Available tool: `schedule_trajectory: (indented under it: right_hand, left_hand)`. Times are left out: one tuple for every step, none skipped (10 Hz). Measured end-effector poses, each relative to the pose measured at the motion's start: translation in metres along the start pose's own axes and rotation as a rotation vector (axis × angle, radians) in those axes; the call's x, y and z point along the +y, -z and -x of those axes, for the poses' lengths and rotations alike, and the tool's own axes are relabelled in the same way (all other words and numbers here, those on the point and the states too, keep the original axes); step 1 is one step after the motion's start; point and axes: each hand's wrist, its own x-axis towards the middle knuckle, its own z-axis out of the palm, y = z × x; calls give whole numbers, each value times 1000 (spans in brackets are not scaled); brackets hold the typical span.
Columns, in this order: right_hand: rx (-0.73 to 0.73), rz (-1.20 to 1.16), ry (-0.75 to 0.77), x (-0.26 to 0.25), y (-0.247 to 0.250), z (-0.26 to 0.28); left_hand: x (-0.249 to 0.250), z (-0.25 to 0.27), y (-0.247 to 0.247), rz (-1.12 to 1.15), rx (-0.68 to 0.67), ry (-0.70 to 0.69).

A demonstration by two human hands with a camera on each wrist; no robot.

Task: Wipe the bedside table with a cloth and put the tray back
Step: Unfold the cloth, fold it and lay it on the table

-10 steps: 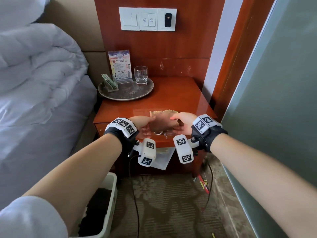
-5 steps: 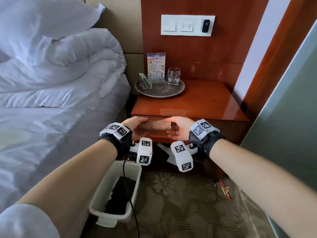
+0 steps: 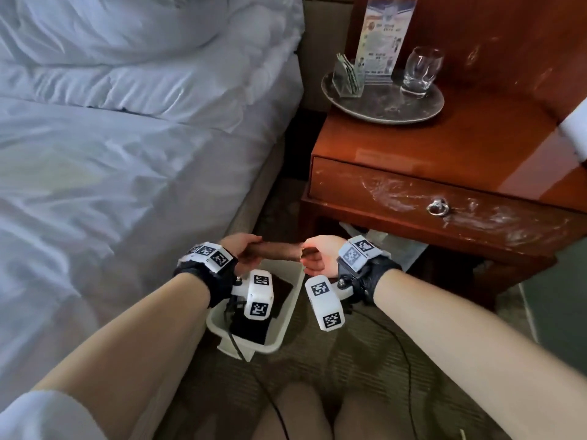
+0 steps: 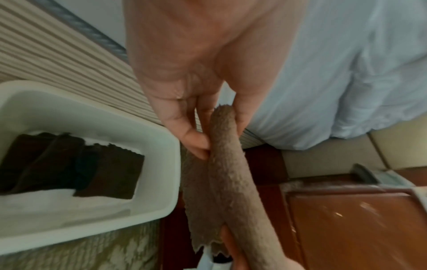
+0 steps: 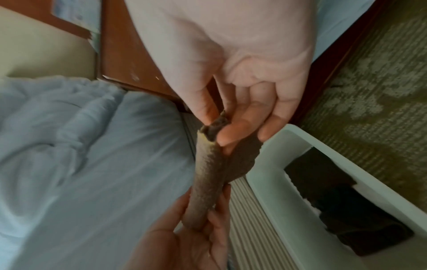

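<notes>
A folded brown cloth [image 3: 274, 251] is stretched level between my two hands, low down above a white bin [image 3: 287, 300]. My left hand [image 3: 243, 249] pinches its left end between thumb and fingers. My right hand [image 3: 313, 254] pinches the other end. In the left wrist view the cloth [image 4: 227, 173] hangs doubled from my fingers. In the right wrist view the cloth [image 5: 208, 175] runs from my right fingers to my left hand [image 5: 196, 235]. The round grey tray [image 3: 409, 111] stands at the back left of the bedside table [image 3: 460, 147].
On the tray stand a glass [image 3: 419, 71], a card stand [image 3: 381, 36] and a small holder [image 3: 347, 77]. The white bin [image 4: 97, 127] holds several dark folded cloths. The bed [image 3: 111, 138] lies left. The drawer front [image 3: 365, 192] is smeared; its ring pull [image 3: 437, 207] hangs at centre.
Both hands have carried the cloth down off the table's front edge to above the bin. My head has tilted down and left, so the table now sits at upper right.
</notes>
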Motion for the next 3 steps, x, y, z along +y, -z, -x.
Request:
schedule_trajectory:
  right_hand:
    - [-33, 21, -70, 11, -11, -32]
    - [-57, 74, -134, 14, -18, -52]
    - [-68, 94, -203, 14, -19, -73]
  left_hand:
    - [-11, -30, 13, -61, 51, -10]
    - [-21, -52, 22, -51, 63, 6]
    - [-19, -63, 23, -42, 71, 3]
